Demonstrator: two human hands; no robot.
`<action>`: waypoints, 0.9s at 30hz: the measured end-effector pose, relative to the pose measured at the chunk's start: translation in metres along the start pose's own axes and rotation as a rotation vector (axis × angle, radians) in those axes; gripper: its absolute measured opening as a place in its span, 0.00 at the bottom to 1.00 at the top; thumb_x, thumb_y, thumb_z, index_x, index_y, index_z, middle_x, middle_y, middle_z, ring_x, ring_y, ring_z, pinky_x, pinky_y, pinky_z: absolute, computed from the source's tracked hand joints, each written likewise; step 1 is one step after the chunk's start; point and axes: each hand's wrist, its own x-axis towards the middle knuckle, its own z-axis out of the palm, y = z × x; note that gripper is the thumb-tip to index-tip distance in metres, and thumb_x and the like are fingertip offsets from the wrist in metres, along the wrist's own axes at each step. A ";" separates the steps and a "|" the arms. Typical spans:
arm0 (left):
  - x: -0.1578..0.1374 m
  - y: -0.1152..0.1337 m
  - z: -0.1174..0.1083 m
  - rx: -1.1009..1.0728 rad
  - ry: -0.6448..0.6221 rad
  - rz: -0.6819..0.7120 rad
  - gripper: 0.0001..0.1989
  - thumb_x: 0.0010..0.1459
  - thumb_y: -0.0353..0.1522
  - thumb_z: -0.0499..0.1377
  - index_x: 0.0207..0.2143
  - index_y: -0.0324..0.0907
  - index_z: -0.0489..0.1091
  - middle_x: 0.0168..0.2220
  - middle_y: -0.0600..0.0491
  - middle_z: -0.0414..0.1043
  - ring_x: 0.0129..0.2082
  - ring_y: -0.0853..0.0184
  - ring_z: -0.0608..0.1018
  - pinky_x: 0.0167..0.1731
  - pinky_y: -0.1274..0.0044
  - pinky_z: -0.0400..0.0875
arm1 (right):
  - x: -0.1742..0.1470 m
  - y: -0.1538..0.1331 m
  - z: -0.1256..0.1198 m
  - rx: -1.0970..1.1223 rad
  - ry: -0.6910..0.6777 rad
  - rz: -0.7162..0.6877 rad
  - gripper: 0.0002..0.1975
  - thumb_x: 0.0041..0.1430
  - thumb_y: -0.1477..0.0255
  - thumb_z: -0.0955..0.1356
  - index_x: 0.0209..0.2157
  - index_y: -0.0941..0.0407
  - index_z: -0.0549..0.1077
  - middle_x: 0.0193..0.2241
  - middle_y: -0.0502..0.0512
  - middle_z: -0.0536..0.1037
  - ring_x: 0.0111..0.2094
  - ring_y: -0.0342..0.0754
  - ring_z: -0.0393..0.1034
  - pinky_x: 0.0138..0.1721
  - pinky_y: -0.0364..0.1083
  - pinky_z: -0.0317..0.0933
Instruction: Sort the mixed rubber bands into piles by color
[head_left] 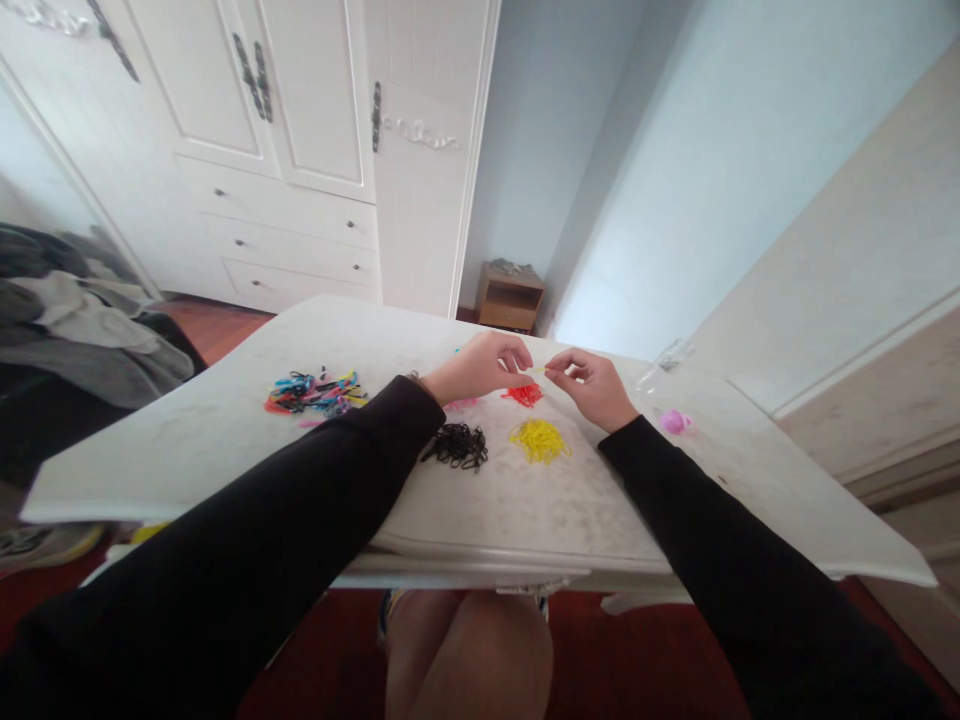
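Observation:
In the head view, my right hand (592, 387) pinches a small yellow rubber band (540, 370) between thumb and fingertips above the table. My left hand (480, 367) is close on the other side of the band, its thumb and fingers curved and apart. Whether it touches the band is hard to tell. Below the hands lies a pile of red rubber bands (523, 396). Nearer to me are a yellow pile (541, 440) and a black pile (459, 447). Some pink bands (463, 404) are partly hidden by my left hand.
A mixed pile of coloured bands (315, 392) lies left on the white table (517, 510). To the right are a pink object (675, 422) and a clear plastic item (664, 362). A white wardrobe (300, 180) and a small wooden cabinet (512, 298) stand beyond.

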 end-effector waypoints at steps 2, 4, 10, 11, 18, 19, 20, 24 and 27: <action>0.000 0.000 0.002 0.027 0.011 0.027 0.02 0.54 0.28 0.66 0.32 0.38 0.76 0.27 0.53 0.77 0.28 0.70 0.78 0.30 0.79 0.71 | 0.000 -0.001 0.000 -0.001 -0.005 0.002 0.10 0.58 0.63 0.73 0.33 0.55 0.79 0.31 0.54 0.82 0.33 0.49 0.74 0.33 0.46 0.64; 0.000 0.001 0.002 0.053 0.026 0.047 0.01 0.56 0.27 0.65 0.31 0.38 0.77 0.27 0.53 0.77 0.28 0.71 0.77 0.30 0.78 0.70 | 0.000 -0.002 0.001 0.000 -0.011 0.004 0.10 0.58 0.63 0.73 0.32 0.55 0.79 0.31 0.54 0.82 0.33 0.48 0.74 0.33 0.46 0.63; 0.002 0.006 0.002 0.115 0.039 0.062 0.04 0.55 0.25 0.62 0.28 0.38 0.76 0.24 0.55 0.75 0.26 0.72 0.74 0.30 0.79 0.68 | 0.000 -0.003 0.004 0.048 -0.021 0.030 0.09 0.57 0.64 0.72 0.30 0.56 0.77 0.29 0.52 0.79 0.32 0.47 0.71 0.32 0.46 0.61; 0.003 0.006 0.002 0.128 0.041 0.066 0.04 0.55 0.25 0.62 0.28 0.38 0.76 0.24 0.55 0.75 0.26 0.72 0.74 0.29 0.79 0.68 | 0.000 -0.003 0.005 0.056 -0.023 0.032 0.09 0.57 0.64 0.72 0.30 0.56 0.76 0.29 0.52 0.79 0.31 0.46 0.70 0.31 0.46 0.61; 0.006 -0.001 -0.011 0.244 0.130 0.092 0.04 0.52 0.24 0.61 0.25 0.38 0.73 0.26 0.53 0.75 0.27 0.70 0.73 0.30 0.77 0.67 | 0.006 0.005 -0.006 0.044 0.125 0.088 0.08 0.53 0.66 0.72 0.29 0.55 0.74 0.26 0.50 0.76 0.29 0.45 0.67 0.30 0.45 0.59; 0.007 -0.003 -0.015 0.255 0.155 0.086 0.05 0.52 0.24 0.60 0.25 0.38 0.73 0.26 0.53 0.75 0.27 0.70 0.73 0.30 0.77 0.67 | 0.008 0.007 -0.010 0.042 0.176 0.099 0.07 0.52 0.66 0.72 0.28 0.55 0.74 0.26 0.50 0.76 0.28 0.45 0.67 0.30 0.46 0.59; 0.007 -0.004 -0.019 0.263 0.177 0.080 0.05 0.52 0.24 0.60 0.25 0.38 0.73 0.26 0.52 0.75 0.27 0.69 0.74 0.30 0.77 0.67 | 0.009 0.009 -0.014 0.036 0.233 0.107 0.07 0.52 0.67 0.72 0.28 0.55 0.73 0.26 0.50 0.76 0.28 0.45 0.68 0.30 0.46 0.59; 0.007 -0.006 -0.022 0.272 0.199 0.070 0.05 0.52 0.24 0.60 0.25 0.38 0.74 0.27 0.52 0.76 0.28 0.69 0.74 0.31 0.76 0.68 | 0.011 0.012 -0.018 0.031 0.291 0.119 0.07 0.51 0.67 0.71 0.28 0.56 0.73 0.26 0.51 0.76 0.29 0.45 0.68 0.31 0.46 0.59; 0.006 -0.003 -0.015 0.253 0.176 0.072 0.04 0.53 0.25 0.61 0.26 0.39 0.74 0.27 0.52 0.76 0.29 0.69 0.75 0.32 0.76 0.68 | 0.008 0.008 -0.009 0.043 0.215 0.112 0.07 0.52 0.66 0.71 0.29 0.56 0.73 0.27 0.51 0.76 0.29 0.45 0.68 0.31 0.46 0.59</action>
